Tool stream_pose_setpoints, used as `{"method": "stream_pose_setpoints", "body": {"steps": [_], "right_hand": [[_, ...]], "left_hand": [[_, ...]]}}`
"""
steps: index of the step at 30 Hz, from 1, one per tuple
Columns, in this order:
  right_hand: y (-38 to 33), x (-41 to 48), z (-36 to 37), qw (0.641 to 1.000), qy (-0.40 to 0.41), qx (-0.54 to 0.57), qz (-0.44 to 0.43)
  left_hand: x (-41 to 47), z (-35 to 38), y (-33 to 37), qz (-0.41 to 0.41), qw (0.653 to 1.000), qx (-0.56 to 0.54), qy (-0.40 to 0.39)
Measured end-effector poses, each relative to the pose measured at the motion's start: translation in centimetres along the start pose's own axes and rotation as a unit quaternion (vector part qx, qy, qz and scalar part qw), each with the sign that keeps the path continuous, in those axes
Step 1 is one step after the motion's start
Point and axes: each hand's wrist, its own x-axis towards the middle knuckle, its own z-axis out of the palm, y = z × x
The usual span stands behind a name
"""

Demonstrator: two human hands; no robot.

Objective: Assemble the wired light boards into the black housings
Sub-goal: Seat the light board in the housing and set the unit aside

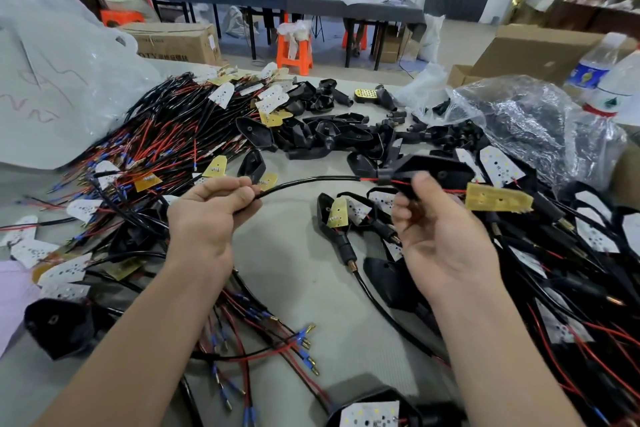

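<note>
the yellow-backed light board (498,198) hangs just right of the black housing (433,166), held up over the middle of the bench (294,274). thin red and black wires join it to the housing's stem. the right hand (440,236) grips the housing from below, thumb against its near side. the left hand (207,211) pinches the black cable (311,180) between thumb and curled fingers, well left of the stem, and the cable arches between the two hands. the step looks like drawing the cable through so the board seats in the shell.

the board is probably light, thin and stiff, with fragile solder joints, so it is best taken by its edges. the cable is limp, and a hard tug could tear the thin wires.

a heap of wired boards (166,135) lies toward the bench's far left, empty housings (332,135) at the far middle, and a clear plastic bag (519,121) at the far right.
</note>
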Motion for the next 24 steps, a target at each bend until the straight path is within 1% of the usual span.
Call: {"method": "stream_pose_setpoints", "body": {"steps": [2,3,4,5,6,7,8,9,10,11,12,13,14,15,16,17,18,20,21,22,24], "right_hand": [[-0.1,0.1,-0.1,0.999,0.013,0.03,-0.005],[-0.2,0.2,-0.1,0.999,0.025,0.024,-0.014],[-0.2,0.2,-0.3,0.999,0.037,0.008,-0.027],[-0.2,0.2,-0.4,0.998,0.044,-0.01,-0.043],[-0.3,0.3,-0.4,0.997,0.046,-0.03,-0.056],[-0.3,0.3,-0.4,0.995,0.045,-0.056,-0.068],[-0.3,0.3,-0.4,0.992,0.042,-0.09,-0.075],[-0.2,0.3,-0.5,0.988,0.039,-0.123,-0.078],[-0.1,0.3,-0.4,0.984,0.035,-0.154,-0.079],[0.0,0.2,-0.4,0.98,0.025,-0.183,-0.078],[0.1,0.1,-0.3,0.975,0.009,-0.21,-0.073],[0.1,-0.1,-0.1,0.97,-0.009,-0.234,-0.06],[0.2,-0.3,0.0,0.968,-0.024,-0.248,-0.039],[0.3,-0.4,0.2,0.967,-0.038,-0.25,-0.011],[0.4,-0.6,0.3,0.968,-0.052,-0.245,0.022],[0.4,-0.7,0.4,0.967,-0.072,-0.237,0.058],[0.6,-0.9,0.4,0.963,-0.101,-0.231,0.094],[1.1,-1.3,0.6,0.947,-0.167,-0.219,0.162],[1.4,-1.5,0.7,0.937,-0.196,-0.214,0.193],[1.7,-1.8,0.9,0.928,-0.216,-0.213,0.215],[2.2,-2.0,1.2,0.923,-0.218,-0.214,0.233]], "left_hand": [[0.0,0.0,0.1,0.028,0.999,0.017,0.026],[0.2,0.0,0.1,0.053,0.997,0.049,0.035],[0.2,-0.1,0.0,0.084,0.991,0.099,0.037],[0.1,-0.2,0.1,0.122,0.978,0.166,0.037],[0.0,-0.4,0.1,0.164,0.951,0.259,0.04],[-0.1,-0.5,0.0,0.202,0.902,0.378,0.044],[-0.5,-0.5,0.0,0.23,0.834,0.499,0.053],[-1.1,-0.4,0.0,0.252,0.762,0.593,0.063],[-1.6,-0.1,-0.1,0.268,0.716,0.641,0.065],[-2.2,0.2,-0.2,0.279,0.706,0.648,0.051],[-2.5,0.5,-0.6,0.285,0.73,0.621,0.016],[-2.8,0.9,-0.9,0.277,0.774,0.568,-0.036],[-2.9,1.3,-1.1,0.234,0.839,0.483,-0.093],[-3.1,1.9,-1.1,0.141,0.905,0.369,-0.157],[-3.4,2.6,-0.9,0.024,0.941,0.252,-0.225],[-3.6,3.0,-0.9,-0.071,0.938,0.174,-0.291],[-3.7,3.1,-0.9,-0.131,0.917,0.144,-0.349],[-3.9,3.2,-1.1,-0.176,0.875,0.151,-0.424],[-4.2,3.1,-1.1,-0.189,0.865,0.14,-0.443],[-4.5,3.2,-1.1,-0.208,0.863,0.111,-0.447],[-4.7,3.0,-1.0,-0.214,0.872,0.062,-0.436]]}}
